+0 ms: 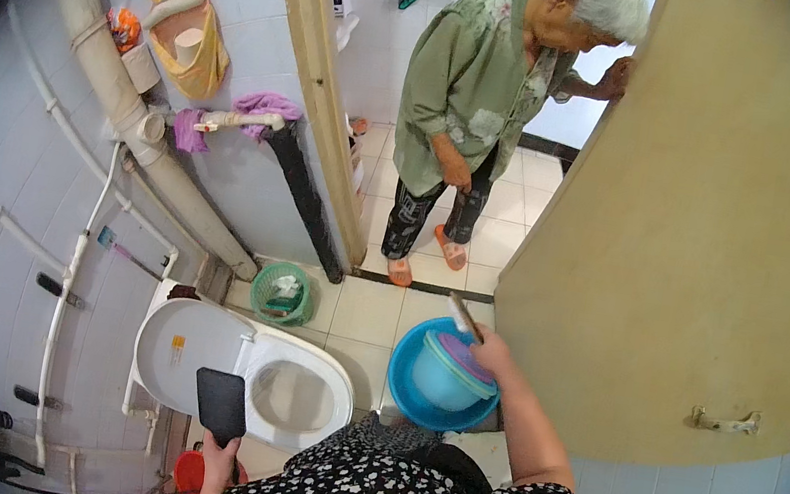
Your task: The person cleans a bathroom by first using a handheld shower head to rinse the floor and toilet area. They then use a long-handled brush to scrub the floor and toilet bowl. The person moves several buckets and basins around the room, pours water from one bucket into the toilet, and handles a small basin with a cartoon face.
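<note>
My left hand (222,457) is closed around the lower end of a flat black paddle-shaped object (222,403), which stands up beside the toilet (293,395). The toilet's lid is raised against the tank. In my right hand (490,349) is a slim tool (464,315) with a pale face and a brown edge, perhaps a brush; its kind is not clear. That hand is over the rim of a blue basin (402,398). Inside the basin sit a lighter blue basin (442,380) and a purple one (466,356).
Another person (477,97) stands in the doorway, one hand on the door (699,239), which swings in on the right. A green basket (283,294) sits beyond the toilet. A red bucket (189,476) is at lower left. Pipes (166,154) run along the left wall.
</note>
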A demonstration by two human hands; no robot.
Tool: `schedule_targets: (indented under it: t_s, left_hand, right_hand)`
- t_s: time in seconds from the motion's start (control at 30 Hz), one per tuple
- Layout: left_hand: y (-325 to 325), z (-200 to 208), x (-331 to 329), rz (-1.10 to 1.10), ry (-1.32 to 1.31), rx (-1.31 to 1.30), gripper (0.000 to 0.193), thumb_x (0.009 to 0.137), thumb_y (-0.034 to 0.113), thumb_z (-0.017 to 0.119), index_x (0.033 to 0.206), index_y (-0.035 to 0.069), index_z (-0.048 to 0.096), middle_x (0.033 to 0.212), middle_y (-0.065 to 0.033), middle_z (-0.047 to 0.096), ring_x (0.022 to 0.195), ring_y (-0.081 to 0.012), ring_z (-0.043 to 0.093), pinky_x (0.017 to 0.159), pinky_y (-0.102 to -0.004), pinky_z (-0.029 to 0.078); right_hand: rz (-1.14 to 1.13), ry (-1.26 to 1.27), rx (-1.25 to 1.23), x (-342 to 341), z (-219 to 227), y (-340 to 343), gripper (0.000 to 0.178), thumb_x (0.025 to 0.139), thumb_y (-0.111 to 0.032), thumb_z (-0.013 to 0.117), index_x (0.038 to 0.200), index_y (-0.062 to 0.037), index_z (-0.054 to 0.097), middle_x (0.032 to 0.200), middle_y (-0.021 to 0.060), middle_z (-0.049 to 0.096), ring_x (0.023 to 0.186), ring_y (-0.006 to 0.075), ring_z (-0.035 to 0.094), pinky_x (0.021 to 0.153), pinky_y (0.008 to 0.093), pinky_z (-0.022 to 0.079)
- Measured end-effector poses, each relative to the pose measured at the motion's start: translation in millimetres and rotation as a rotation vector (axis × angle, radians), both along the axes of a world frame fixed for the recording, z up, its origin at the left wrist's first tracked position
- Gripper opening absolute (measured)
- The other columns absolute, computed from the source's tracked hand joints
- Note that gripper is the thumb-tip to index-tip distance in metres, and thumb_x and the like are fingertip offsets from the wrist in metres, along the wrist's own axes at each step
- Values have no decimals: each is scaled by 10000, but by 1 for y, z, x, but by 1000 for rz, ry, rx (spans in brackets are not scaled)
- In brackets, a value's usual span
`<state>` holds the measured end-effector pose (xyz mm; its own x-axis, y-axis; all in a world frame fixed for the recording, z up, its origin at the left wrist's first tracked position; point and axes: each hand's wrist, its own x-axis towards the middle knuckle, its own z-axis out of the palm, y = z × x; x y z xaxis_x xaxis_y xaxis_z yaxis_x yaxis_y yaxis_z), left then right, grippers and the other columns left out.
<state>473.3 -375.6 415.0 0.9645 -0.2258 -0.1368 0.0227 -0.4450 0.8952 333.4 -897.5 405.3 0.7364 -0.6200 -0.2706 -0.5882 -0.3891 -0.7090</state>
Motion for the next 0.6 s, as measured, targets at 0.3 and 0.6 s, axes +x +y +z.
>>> schedule_targets:
  t_s: [0.3, 0.6]
  left_hand:
    - [-14, 16, 0, -53, 22, -26, 445, 727, 23, 595, 1146, -9, 447, 1057, -92, 546, 945, -173, 523, 843, -272, 402]
    - [-21, 16, 16, -99, 76, -10, 462, 742, 58, 596, 1173, -4, 443, 1087, -77, 536, 974, -168, 502, 878, -280, 376]
  right_hand:
    - [-56, -164, 53, -6, -11, 10, 473, 763, -372, 639, 1097, -49, 550, 952, 201, 610, 894, 343, 583, 778, 382, 450]
    - [23, -176, 80, 2, -9, 19, 432, 800, -345, 604, 1119, -60, 543, 987, 180, 604, 914, 306, 580, 792, 360, 437]
